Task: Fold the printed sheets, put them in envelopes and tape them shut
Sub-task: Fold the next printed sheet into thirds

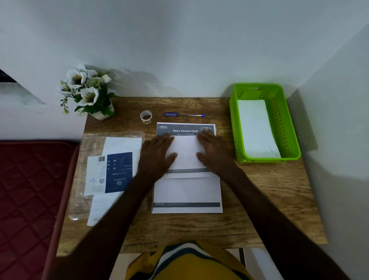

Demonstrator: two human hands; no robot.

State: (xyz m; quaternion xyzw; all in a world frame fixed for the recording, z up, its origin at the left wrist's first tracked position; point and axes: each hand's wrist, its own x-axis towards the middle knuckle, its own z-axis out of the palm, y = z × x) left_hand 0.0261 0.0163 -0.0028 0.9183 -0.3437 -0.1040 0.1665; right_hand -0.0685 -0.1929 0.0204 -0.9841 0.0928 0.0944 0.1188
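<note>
Beyond both flat-fingered hands (pixel 157 153) (pixel 213 151) pressing the folded sheet (pixel 186 152) lie tape (pixel 146 116) and pen (pixel 184 115).

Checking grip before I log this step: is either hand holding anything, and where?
Nothing is gripped. Left hand and right hand lie flat, pressing the folded sheet at its left and right sides.

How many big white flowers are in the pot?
4 that I can see. Top flower, one right of it, left flower, and front flower. Leaves might hide more. The pot sits at the table's far left corner.
</note>
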